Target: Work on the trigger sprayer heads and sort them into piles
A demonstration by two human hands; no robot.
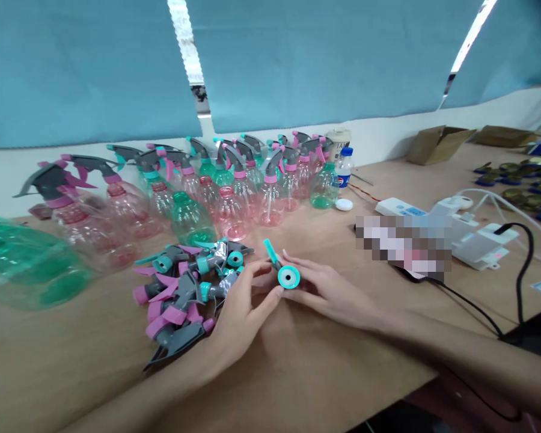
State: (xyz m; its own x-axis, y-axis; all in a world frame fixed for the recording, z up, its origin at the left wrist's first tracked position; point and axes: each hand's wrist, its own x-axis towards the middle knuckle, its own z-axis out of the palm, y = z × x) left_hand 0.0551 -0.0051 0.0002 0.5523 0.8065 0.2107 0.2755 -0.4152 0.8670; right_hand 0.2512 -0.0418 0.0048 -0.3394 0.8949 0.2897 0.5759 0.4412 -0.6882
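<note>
Got a turquoise-and-grey plastic spray-trigger head held right over the light-brown wooden tabletop, with its round turquoise collar facing the camera. Gripping it with the bare left hand on one side and the bare right hand on the other; can't really tell how firmly. Just beside the left hand, see a messy pile of grey, pink and turquoise plastic spray heads. Farther back, spot rows of see-through pink and green plastic bottles, some with heads on, some open-necked.
</note>
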